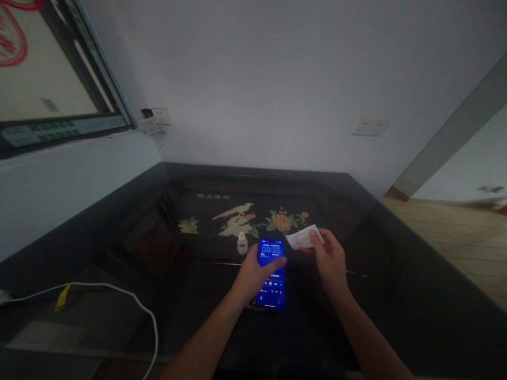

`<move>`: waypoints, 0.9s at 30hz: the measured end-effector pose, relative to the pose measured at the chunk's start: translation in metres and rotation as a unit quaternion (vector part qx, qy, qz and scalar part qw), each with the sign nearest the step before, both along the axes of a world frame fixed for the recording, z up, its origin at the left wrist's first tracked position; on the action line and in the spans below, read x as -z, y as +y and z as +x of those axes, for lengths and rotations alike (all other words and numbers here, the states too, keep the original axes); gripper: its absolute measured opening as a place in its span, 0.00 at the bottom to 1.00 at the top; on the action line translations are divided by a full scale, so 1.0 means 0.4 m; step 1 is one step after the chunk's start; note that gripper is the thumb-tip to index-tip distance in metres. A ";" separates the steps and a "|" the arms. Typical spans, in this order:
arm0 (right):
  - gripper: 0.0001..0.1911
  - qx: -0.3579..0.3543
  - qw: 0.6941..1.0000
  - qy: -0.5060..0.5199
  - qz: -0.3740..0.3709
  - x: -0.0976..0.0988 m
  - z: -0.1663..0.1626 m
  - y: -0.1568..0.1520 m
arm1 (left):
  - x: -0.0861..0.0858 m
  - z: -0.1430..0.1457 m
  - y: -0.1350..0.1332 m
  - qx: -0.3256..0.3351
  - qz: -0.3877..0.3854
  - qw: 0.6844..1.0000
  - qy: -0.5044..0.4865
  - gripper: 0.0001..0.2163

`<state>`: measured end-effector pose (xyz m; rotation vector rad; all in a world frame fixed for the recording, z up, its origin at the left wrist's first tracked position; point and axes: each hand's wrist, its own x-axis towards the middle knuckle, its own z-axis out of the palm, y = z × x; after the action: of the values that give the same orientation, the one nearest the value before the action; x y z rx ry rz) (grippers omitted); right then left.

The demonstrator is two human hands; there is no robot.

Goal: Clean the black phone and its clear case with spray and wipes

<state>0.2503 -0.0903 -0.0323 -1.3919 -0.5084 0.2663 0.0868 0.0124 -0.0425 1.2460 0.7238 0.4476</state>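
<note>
1. Container: one small transparent bottle [242,246] with a narrow whitish cap stands upright on the dark glossy table [312,327], just beyond the left hand and left of the smartphone. The cap is on. The contents look colourless; whether liquid is present, and to what level, cannot be told.
2. Left hand [252,274]: fingers closed around the left side of the smartphone [271,295], thumb lying across its lit blue screen. The clock display reads 09:25. The phone is before the person, near the middle of the table; whether its underside touches the surface cannot be told.
3. Right hand [331,258]: thumb and fingers pinch a flat white wipe [303,238], apart from the phone, to the right of its upper end.
4. Table decoration: a bird [236,209] and a flower [281,221], beyond the hands.
5. Left side: a white cable [119,288] bearing a yellow tag [62,298].
</note>
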 end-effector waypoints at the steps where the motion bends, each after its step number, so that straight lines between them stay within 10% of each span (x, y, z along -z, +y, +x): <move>1: 0.22 0.001 1.000 -0.002 0.001 0.002 0.003 0.001 | -0.003 -0.001 -0.001 -0.003 0.025 1.000 0.011 0.32; 15: 0.20 -0.044 0.999 0.001 0.013 0.041 0.044 0.012 | -0.043 -0.003 -0.011 0.012 0.031 0.999 0.041 0.30; 27: 0.10 -0.119 0.943 -0.270 -0.155 -0.009 -0.013 -0.030 | -0.027 0.000 -0.003 -0.035 0.067 0.996 -0.044 0.30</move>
<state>0.2451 -0.1023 -0.0288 -1.7176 -1.1322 0.1581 0.0867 0.0110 -0.0317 1.3214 0.6714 0.6131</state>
